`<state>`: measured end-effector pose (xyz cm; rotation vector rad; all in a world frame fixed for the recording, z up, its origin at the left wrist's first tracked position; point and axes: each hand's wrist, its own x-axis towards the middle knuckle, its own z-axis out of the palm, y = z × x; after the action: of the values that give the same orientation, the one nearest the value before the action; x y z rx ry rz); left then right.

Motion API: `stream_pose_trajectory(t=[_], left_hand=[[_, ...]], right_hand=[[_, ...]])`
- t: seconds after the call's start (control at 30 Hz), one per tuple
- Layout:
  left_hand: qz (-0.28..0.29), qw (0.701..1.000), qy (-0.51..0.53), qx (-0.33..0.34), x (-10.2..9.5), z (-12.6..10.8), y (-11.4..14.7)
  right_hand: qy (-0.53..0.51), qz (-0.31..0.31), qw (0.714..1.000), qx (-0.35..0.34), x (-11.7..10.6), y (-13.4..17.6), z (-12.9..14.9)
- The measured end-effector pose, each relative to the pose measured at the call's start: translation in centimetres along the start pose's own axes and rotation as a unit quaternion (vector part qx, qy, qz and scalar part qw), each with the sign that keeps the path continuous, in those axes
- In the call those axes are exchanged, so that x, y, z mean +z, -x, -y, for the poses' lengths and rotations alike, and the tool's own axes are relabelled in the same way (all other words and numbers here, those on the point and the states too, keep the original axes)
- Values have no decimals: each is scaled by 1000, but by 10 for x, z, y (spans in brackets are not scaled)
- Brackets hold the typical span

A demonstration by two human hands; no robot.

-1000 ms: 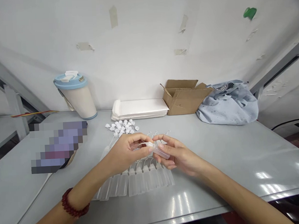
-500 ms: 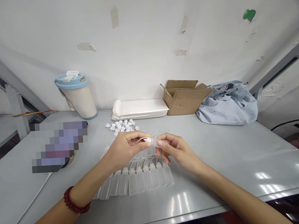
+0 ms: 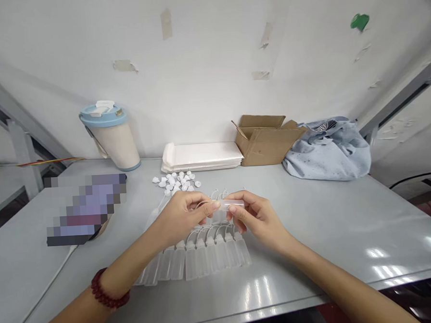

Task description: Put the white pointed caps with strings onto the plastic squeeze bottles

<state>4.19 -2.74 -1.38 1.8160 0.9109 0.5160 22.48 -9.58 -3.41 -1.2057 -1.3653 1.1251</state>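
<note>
A small translucent plastic bottle (image 3: 235, 203) lies sideways between my two hands above the table. My left hand (image 3: 182, 215) pinches its cap end with thumb and forefinger, covering most of the cap; a thin strap loops back over those fingers. My right hand (image 3: 262, 220) grips the bottle's body, thumb below and forefinger along the top. Beneath the hands, several similar bottles (image 3: 211, 259) with looped straps lie side by side in a row. More bottles behind that row are partly hidden by my hands. Loose white caps (image 3: 182, 178) are scattered just beyond my left hand.
Along the wall stand a stack of white padded envelopes (image 3: 204, 155), an open cardboard box (image 3: 268, 146) and a bluish cloth bag (image 3: 327, 153). A tumbler (image 3: 115, 142) and a blurred-out phone (image 3: 88, 209) with a cable (image 3: 45, 291) are at the left of the grey table (image 3: 312, 214).
My right-hand fingers have shifted on the bottle, so more of its body shows. The left fingers now cover the white cap that was visible before. The bottles on the table have stayed put.
</note>
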Motion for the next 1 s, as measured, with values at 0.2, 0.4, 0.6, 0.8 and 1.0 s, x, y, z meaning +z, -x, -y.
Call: stream_pose_trajectory(t=[0.2, 0.4, 0.6, 0.8, 1.0], left_hand=[[-2, 998, 65, 20, -1, -4, 0], [-59, 992, 38, 105, 5, 2, 1], [-63, 992, 29, 109, 7, 0, 2], [-42, 997, 59, 14, 6, -4, 4], [-26, 994, 108, 0, 5, -4, 2]], right_hand=[[-41, 8, 999, 17, -1, -1, 1], [-88, 19, 995, 43, -3, -3, 0], [-103, 18, 993, 47, -3, -4, -1], [-37, -8, 999, 8, -2, -2, 1], [63, -18, 997, -50, -3, 1, -3]])
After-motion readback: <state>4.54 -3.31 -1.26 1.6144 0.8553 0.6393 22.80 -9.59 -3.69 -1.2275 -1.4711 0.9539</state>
